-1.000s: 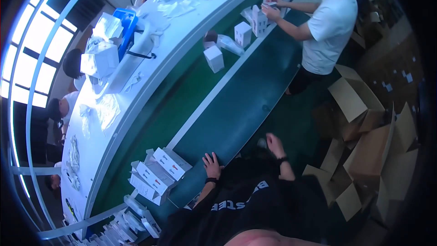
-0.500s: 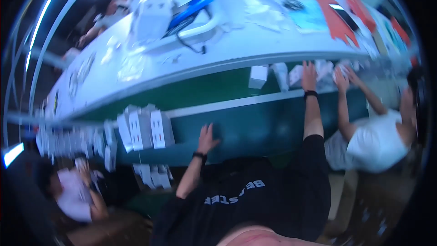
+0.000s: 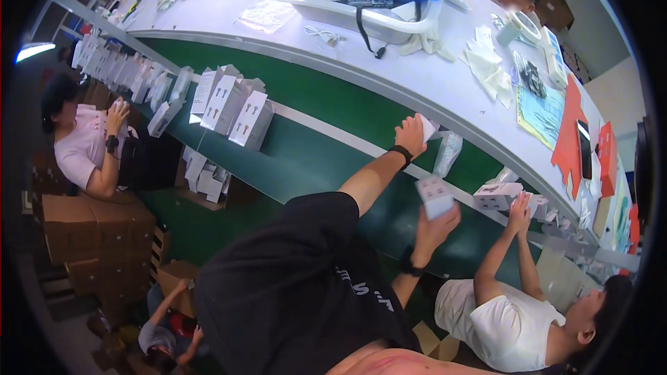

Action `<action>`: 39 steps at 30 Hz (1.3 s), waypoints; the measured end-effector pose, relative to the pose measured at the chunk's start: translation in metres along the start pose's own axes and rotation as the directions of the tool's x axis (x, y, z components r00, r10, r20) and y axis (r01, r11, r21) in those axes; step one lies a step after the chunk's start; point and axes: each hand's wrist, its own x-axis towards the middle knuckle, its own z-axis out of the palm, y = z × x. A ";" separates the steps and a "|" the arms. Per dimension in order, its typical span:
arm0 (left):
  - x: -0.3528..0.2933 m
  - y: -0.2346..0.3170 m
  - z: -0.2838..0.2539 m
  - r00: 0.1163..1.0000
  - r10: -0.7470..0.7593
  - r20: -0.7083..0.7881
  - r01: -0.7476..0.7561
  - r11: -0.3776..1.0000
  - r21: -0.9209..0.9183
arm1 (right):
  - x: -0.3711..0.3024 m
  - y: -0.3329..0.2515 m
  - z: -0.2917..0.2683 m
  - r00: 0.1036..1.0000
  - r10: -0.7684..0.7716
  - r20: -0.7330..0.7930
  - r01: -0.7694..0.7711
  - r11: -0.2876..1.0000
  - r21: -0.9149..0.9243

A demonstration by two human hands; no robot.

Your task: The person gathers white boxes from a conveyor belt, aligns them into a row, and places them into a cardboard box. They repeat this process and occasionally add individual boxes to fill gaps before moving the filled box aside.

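My left hand (image 3: 411, 135) reaches over the green belt, its fingers closed on a small white box (image 3: 427, 127) close under the white table's edge. In my right hand (image 3: 438, 228), a white carton (image 3: 434, 196) with small pictures on its face is held up, a little blurred. Between the two and slightly beyond lies a packet in clear plastic (image 3: 448, 153). Farther left on the belt stands a group of white cartons (image 3: 233, 107) with printed pictures, away from both hands.
A co-worker's hands (image 3: 519, 214) touch white boxes (image 3: 497, 196) at the right. Another person (image 3: 94, 142) sits at the left beside a row of cartons. On the white table (image 3: 229, 31) are a white bin (image 3: 389, 26), gloves (image 3: 486, 62) and a phone (image 3: 584, 146). Brown cartons (image 3: 97, 229) are stacked lower left.
The view has swung to the right. My left hand, earlier open over the belt, now grips a small box; my right hand has drawn back from the far strip with a carton.
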 end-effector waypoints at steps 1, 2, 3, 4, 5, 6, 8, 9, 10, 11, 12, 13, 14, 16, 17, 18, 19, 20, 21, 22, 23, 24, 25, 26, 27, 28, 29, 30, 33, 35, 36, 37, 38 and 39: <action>-0.004 -0.004 0.000 1.000 0.013 -0.014 -0.014 0.999 -0.039 | -0.018 -0.001 0.006 0.994 -0.011 0.107 0.008 1.000 0.028; -0.007 -0.012 -0.002 0.999 0.026 -0.029 -0.028 0.997 -0.074 | -0.036 -0.002 0.011 0.978 -0.022 0.210 0.011 0.998 0.055; -0.013 -0.016 -0.008 1.000 0.021 -0.018 -0.022 0.997 -0.073 | -0.051 0.002 0.018 0.945 -0.021 0.325 0.002 0.998 0.058; -0.017 -0.030 -0.017 0.994 0.100 0.035 -0.094 0.985 -0.144 | -0.064 0.003 0.027 0.942 -0.014 0.335 -0.004 0.999 0.054; -0.022 -0.039 -0.028 0.977 0.194 0.088 -0.170 0.960 -0.224 | -0.071 0.003 0.032 0.899 -0.114 0.422 0.080 0.992 0.098; -0.029 -0.058 -0.042 0.971 0.228 0.077 -0.192 0.928 -0.320 | -0.077 0.003 0.036 0.839 -0.212 0.501 0.158 0.976 0.150; -0.058 -0.104 -0.058 0.960 0.278 0.043 -0.235 0.878 -0.417 | -0.075 -0.001 0.039 0.846 -0.211 0.489 0.146 0.975 0.169; -0.082 -0.133 -0.071 0.965 0.262 -0.012 -0.244 0.881 -0.405 | -0.073 -0.005 0.042 0.834 -0.279 0.477 0.188 0.955 0.230; -0.097 -0.145 -0.090 0.958 0.275 0.086 -0.212 0.875 -0.436 | -0.069 -0.006 0.042 0.853 -0.233 0.467 0.153 0.967 0.203; -0.114 -0.156 -0.108 0.942 0.280 0.186 -0.169 0.872 -0.460 | -0.067 -0.003 0.040 0.855 -0.244 0.458 0.160 0.963 0.214; -0.135 -0.171 -0.117 0.943 0.267 0.198 -0.159 0.885 -0.438 | -0.065 -0.003 0.040 0.852 -0.262 0.452 0.173 0.958 0.230; -0.157 -0.188 -0.128 0.949 0.241 0.202 -0.141 0.901 -0.410 | -0.063 -0.007 0.041 0.856 -0.240 0.458 0.152 0.963 0.221; -0.171 -0.201 -0.138 0.941 0.254 0.225 -0.144 0.899 -0.415 | -0.061 -0.013 0.041 0.848 -0.272 0.454 0.182 0.955 0.233; -0.197 -0.222 -0.157 0.921 0.251 0.297 -0.118 0.908 -0.402 | -0.057 -0.027 0.046 0.835 -0.296 0.463 0.205 0.950 0.237; -0.203 -0.226 -0.164 0.910 0.268 0.315 -0.124 0.904 -0.410 | -0.056 -0.037 0.050 0.815 -0.350 0.461 0.263 0.933 0.244; -0.208 -0.228 -0.172 0.904 0.268 0.334 -0.114 0.902 -0.416 | -0.057 -0.046 0.056 0.789 -0.406 0.462 0.322 0.913 0.252; -0.212 -0.229 -0.177 0.894 0.274 0.353 -0.108 0.899 -0.425 | -0.062 -0.051 0.071 0.748 -0.463 0.476 0.370 0.886 0.281; -0.211 -0.229 -0.179 0.881 0.294 0.371 -0.114 0.893 -0.436 | -0.068 -0.056 0.086 0.710 -0.513 0.482 0.414 0.858 0.303; -0.213 -0.233 -0.175 0.865 0.325 0.383 -0.131 0.882 -0.452 | -0.075 -0.073 0.097 0.679 -0.513 0.525 0.392 0.858 0.331; -0.215 -0.235 -0.167 0.876 0.359 0.321 -0.213 0.887 -0.409 | -0.081 -0.088 0.105 0.651 -0.509 0.563 0.367 0.860 0.353; -0.217 -0.238 -0.160 0.884 0.393 0.255 -0.291 0.887 -0.359 | -0.087 -0.099 0.109 0.658 -0.477 0.583 0.339 0.879 0.336; -0.216 -0.235 -0.158 0.884 0.430 0.184 -0.366 0.880 -0.303 | -0.091 -0.107 0.110 0.665 -0.446 0.599 0.311 0.895 0.320; -0.213 -0.231 -0.154 0.863 0.468 0.190 -0.395 0.860 -0.323 | -0.094 -0.108 0.112 0.694 -0.417 0.587 0.299 0.909 0.291; -0.213 -0.221 -0.159 0.848 0.503 0.170 -0.467 0.859 -0.212 | -0.101 -0.106 0.113 0.706 -0.430 0.562 0.309 0.902 0.301; -0.212 -0.212 -0.162 0.833 0.534 0.142 -0.526 0.845 -0.095 | -0.103 -0.102 0.113 0.712 -0.452 0.537 0.328 0.891 0.314; -0.211 -0.204 -0.161 0.816 0.567 0.113 -0.573 0.819 0.024 | -0.103 -0.095 0.112 0.717 -0.473 0.512 0.348 0.879 0.326; -0.213 -0.203 -0.157 0.804 0.584 0.113 -0.589 0.808 0.011 | -0.100 -0.093 0.104 0.730 -0.459 0.506 0.344 0.887 0.308; -0.213 -0.204 -0.151 0.787 0.604 0.130 -0.613 0.789 0.044 | -0.095 -0.089 0.095 0.711 -0.460 0.532 0.309 0.884 0.351; -0.212 -0.209 -0.143 0.747 0.645 0.159 -0.663 0.740 0.114 | -0.073 -0.064 0.076 0.718 -0.474 0.510 0.208 0.845 0.492; -0.215 -0.212 -0.144 0.734 0.656 0.173 -0.678 0.703 0.215 | -0.047 -0.031 0.067 0.848 -0.361 0.388 0.138 0.857 0.496; -0.215 -0.213 -0.145 0.731 0.658 0.180 -0.680 0.682 0.267 | -0.029 -0.015 0.060 0.912 -0.252 0.324 0.085 0.888 0.453; -0.215 -0.212 -0.145 0.725 0.664 0.182 -0.687 0.677 0.265 | -0.009 0.009 0.054 0.968 -0.167 0.188 0.104 0.947 0.304; -0.214 -0.209 -0.146 0.728 0.657 0.194 -0.684 0.685 0.248 | 0.013 0.036 0.046 0.995 -0.097 0.033 0.091 0.985 0.147; -0.213 -0.206 -0.147 0.736 0.645 0.206 -0.677 0.697 0.235 | 0.038 0.055 0.033 0.992 -0.081 -0.093 0.088 0.994 0.066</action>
